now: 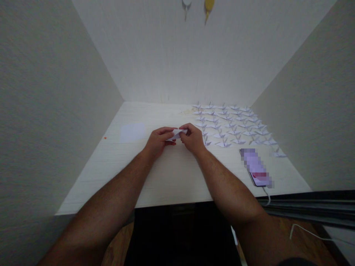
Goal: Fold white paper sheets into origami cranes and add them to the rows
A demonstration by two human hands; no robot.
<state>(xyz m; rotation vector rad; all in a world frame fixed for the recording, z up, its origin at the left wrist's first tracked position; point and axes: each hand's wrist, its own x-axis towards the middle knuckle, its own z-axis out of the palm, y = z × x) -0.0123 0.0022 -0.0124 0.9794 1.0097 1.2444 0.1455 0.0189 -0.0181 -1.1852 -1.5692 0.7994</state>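
Observation:
A small piece of folded white paper (175,134) is held above the middle of the white table (172,177). My left hand (159,141) pinches its left end, thumb on the near face and fingers behind. At the right end my right hand (192,137) grips it between thumb and fingertips. Parts of the paper are covered by the fingers, so its full shape cannot be made out. Just beyond and right of my right hand stand rows of folded paper cranes (227,121). White paper sheets (132,132) lie flat left of my left hand.
A phone (255,168) with a lit, blurred-out screen lies at the right, a white cable (267,195) running off the table's front edge. A tiny orange bit (105,137) is near the left edge. Walls enclose the table at the back and both sides; two hooks (209,5) hang above.

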